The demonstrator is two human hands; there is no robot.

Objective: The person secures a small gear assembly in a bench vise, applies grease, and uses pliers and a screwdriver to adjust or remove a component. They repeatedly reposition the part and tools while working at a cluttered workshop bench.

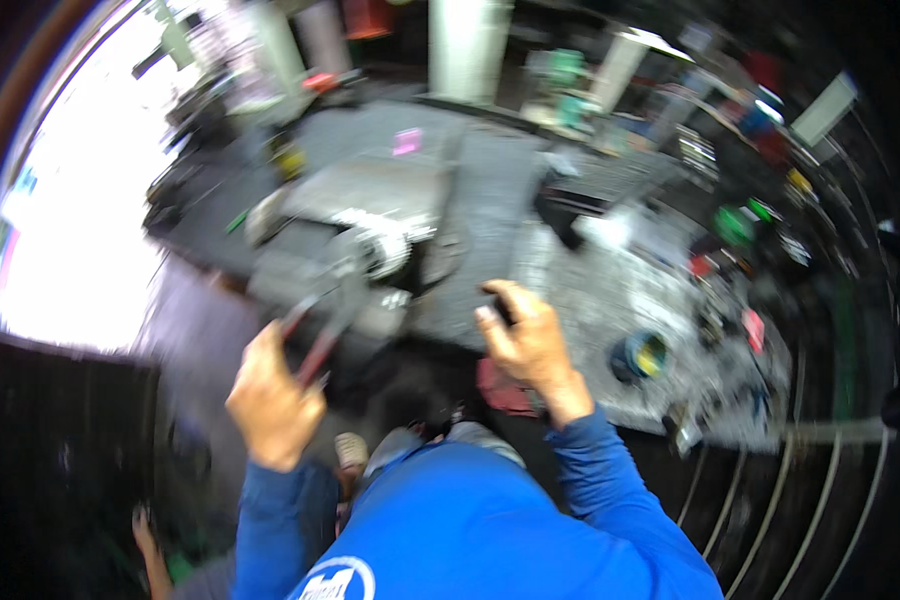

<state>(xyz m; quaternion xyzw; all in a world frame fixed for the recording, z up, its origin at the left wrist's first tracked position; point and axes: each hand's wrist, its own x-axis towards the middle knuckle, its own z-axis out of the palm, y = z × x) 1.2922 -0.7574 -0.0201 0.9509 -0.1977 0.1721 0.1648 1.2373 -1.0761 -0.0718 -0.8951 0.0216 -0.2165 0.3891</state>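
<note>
My left hand [275,400] is closed around red-handled pliers [317,358], whose grey jaws point toward a shiny ringed metal part [380,250] on the bench. Motion blur hides whether the jaws touch that part. Over the bench's front edge, my right hand [530,340] has its thumb and fingers curled. Something small and dark shows between them, too blurred to name. Behind the ringed part lies a broad grey metal block [365,190].
A pink slip [407,141] lies farther back on the grey workbench [485,220]. To the right, a worn metal tabletop [570,350] bears a blue tin [638,356] and assorted clutter. Someone's sandalled foot [350,450] is below, left of my body.
</note>
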